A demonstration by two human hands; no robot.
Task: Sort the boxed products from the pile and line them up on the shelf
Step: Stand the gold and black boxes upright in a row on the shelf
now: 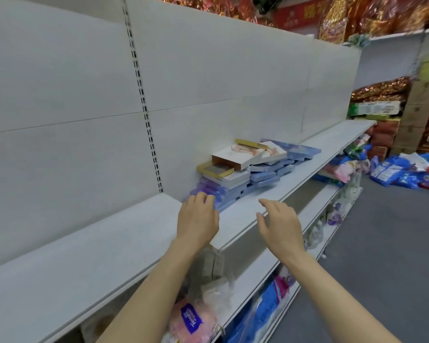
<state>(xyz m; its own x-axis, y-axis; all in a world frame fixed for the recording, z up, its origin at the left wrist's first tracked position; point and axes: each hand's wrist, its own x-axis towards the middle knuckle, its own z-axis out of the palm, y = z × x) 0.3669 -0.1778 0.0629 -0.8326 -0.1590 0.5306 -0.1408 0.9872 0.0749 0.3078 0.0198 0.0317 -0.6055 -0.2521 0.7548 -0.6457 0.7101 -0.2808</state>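
**Left hand at the near end of the pile, right hand waiting beside it**

Head view: the pile of boxes (pixel 253 167) is lying on the shelf (pixel 89 246), pushed back against the white back panel (pixel 208 82). Its long axis is running along the shelf, from its near-left end out to its far-right end, and the flat boxes are lying roughly along that same line, though crookedly.

The left hand (pixel 198 219) is reaching over the shelf edge, and its fingers (pixel 203 198) are curling down onto the nearest purple box (pixel 218 194) at the bottom near corner of the pile; they are touching it but not closing around it. The right hand (pixel 279 224) is hovering just off the shelf's front edge, to the right of the left hand, fingers spread and gripping nothing.

The pile is lying straight ahead of both hands and a little farther away. The left hand is clearly the nearer one. Higher up, two white boxes (pixel 248 154) and a gold-rimmed box (pixel 216 169) are sitting askew on the blue ones.

My guess is that the next move is a pull on that near purple box toward the bare shelf on the left; the boxes resting on it could slide.
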